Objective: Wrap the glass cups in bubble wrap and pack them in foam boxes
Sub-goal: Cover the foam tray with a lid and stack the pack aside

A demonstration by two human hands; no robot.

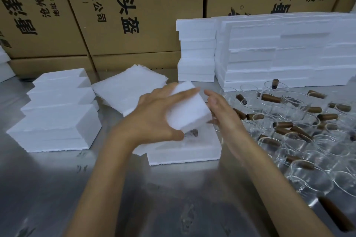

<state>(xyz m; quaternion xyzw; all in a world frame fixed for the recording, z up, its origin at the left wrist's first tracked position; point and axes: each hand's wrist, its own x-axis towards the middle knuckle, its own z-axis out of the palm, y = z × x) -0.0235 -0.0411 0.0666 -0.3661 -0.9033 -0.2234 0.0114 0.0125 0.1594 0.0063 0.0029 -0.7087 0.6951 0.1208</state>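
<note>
Forearms reach in; left hand (154,119) grips lid (187,107), right hand (221,109) open beside. Seat it squarely on box (185,152), mid-worktop (77,188).

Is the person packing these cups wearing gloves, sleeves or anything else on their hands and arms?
No. Both the left hand and the right hand are bare, without gloves. Both forearms are uncovered right down to the bottom edge of the picture, so no sleeve shows. I can see no watch, bracelet or ring, though the hands are slightly blurred.
</note>
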